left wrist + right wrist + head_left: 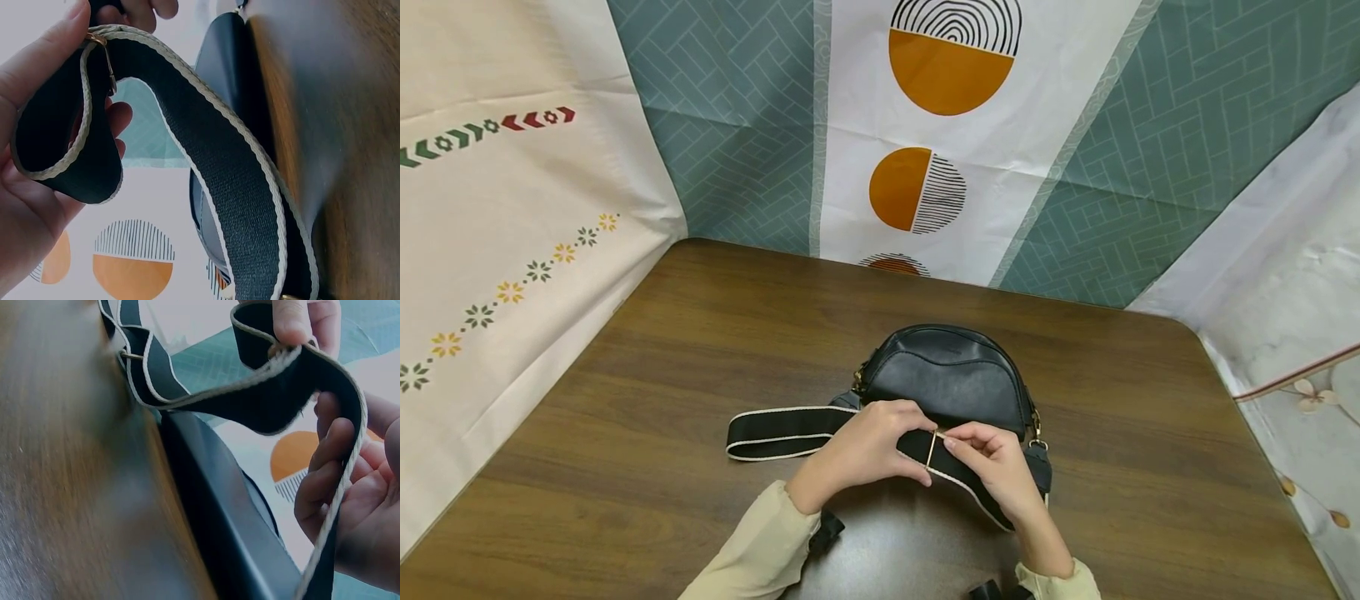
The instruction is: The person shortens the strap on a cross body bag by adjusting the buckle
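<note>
A black shoulder bag lies on the table, its black webbing strap with cream edging looped in front of it. My left hand holds the strap at a thin gold slider buckle, thumb and fingers on opposite edges. Just right of the buckle, my right hand pinches the strap's upper edge between thumb and index finger. A folded loop of webbing sits inside the left palm in the left wrist view. The right hand's other fingers curl beside the webbing in the right wrist view.
The wooden table is bordered by a patterned cloth at the back and light cloths on both sides. Gold clips join the strap to the bag. A second metal bar crosses the strap further along.
</note>
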`<control>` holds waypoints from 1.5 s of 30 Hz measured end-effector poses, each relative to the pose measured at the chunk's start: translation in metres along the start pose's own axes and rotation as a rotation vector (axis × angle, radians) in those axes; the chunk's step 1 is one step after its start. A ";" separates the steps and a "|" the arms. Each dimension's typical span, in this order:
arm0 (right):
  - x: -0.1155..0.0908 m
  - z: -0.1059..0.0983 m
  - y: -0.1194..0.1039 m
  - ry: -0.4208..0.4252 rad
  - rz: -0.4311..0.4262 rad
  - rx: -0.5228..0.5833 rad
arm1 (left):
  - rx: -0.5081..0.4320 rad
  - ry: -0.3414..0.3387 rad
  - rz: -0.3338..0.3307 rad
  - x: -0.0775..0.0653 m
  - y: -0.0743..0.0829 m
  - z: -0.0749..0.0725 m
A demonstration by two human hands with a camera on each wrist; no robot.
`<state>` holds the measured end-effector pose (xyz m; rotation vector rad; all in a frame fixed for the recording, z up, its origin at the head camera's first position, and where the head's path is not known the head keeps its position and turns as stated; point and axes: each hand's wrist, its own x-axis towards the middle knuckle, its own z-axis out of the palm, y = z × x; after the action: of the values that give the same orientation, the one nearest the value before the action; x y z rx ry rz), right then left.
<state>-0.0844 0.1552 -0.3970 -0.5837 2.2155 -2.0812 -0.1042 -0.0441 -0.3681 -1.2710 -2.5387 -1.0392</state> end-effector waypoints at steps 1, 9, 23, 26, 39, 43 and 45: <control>0.000 -0.002 0.000 -0.002 -0.001 -0.004 | -0.004 0.003 -0.001 0.000 -0.001 0.000; -0.005 -0.017 -0.004 -0.036 0.015 -0.026 | -0.016 0.029 -0.010 -0.002 -0.002 -0.006; -0.004 -0.014 -0.002 -0.024 -0.048 0.071 | -0.064 0.008 -0.021 -0.002 -0.003 -0.007; -0.004 -0.010 0.000 -0.011 -0.049 0.090 | -0.066 0.000 -0.018 -0.001 -0.002 -0.006; 0.002 0.004 0.000 0.033 -0.049 0.061 | -0.028 -0.012 0.003 0.004 0.005 0.003; 0.001 0.002 -0.001 0.012 -0.037 0.059 | -0.031 -0.018 -0.001 0.004 0.004 0.003; -0.001 0.000 -0.002 -0.002 -0.025 0.045 | -0.030 -0.019 0.000 0.004 0.005 0.002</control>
<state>-0.0836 0.1557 -0.3956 -0.6129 2.1659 -2.1351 -0.1029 -0.0387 -0.3654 -1.2940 -2.5464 -1.0750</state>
